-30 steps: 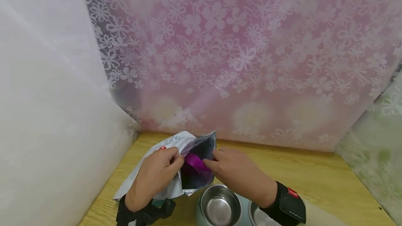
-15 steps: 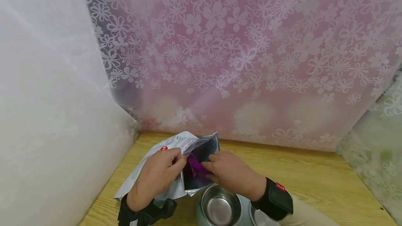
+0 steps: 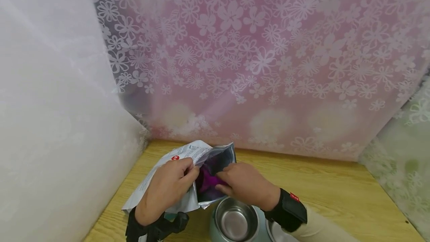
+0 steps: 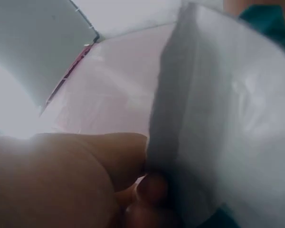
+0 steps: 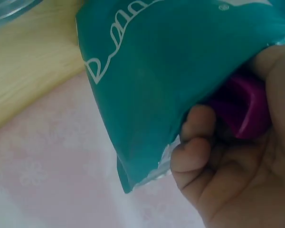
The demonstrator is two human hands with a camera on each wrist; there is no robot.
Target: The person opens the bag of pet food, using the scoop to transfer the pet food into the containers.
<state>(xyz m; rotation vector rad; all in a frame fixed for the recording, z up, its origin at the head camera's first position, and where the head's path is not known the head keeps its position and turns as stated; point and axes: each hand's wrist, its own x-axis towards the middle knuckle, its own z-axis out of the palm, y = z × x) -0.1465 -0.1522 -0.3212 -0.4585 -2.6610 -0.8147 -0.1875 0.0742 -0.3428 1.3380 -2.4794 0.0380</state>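
A foil bag (image 3: pixel 188 151), white on one side and teal with white lettering on the other, leans with its mouth open towards the right. My left hand (image 3: pixel 171 186) pinches the edge of the mouth between thumb and fingers. Inside the mouth is a purple plastic scoop (image 3: pixel 209 182); its far end is hidden in the bag. My right hand (image 3: pixel 248 184) holds the scoop by its near end, fingers curled at the opening. In the right wrist view, the scoop (image 5: pixel 251 107) sits between thumb and fingers, beside the bag's teal side (image 5: pixel 147 85).
Just below the bag's mouth stands a steel bowl (image 3: pixel 235 219) in a pale green double holder, with a second bowl (image 3: pixel 280 233) partly hidden by the right wrist. The wooden table (image 3: pixel 342 193) meets flowered curtains (image 3: pixel 262 85) at the back and sides.
My right hand has moved slightly down and left at the bag's mouth, and the purple scoop has turned and tipped lower inside. My left hand and the bag have hardly moved.
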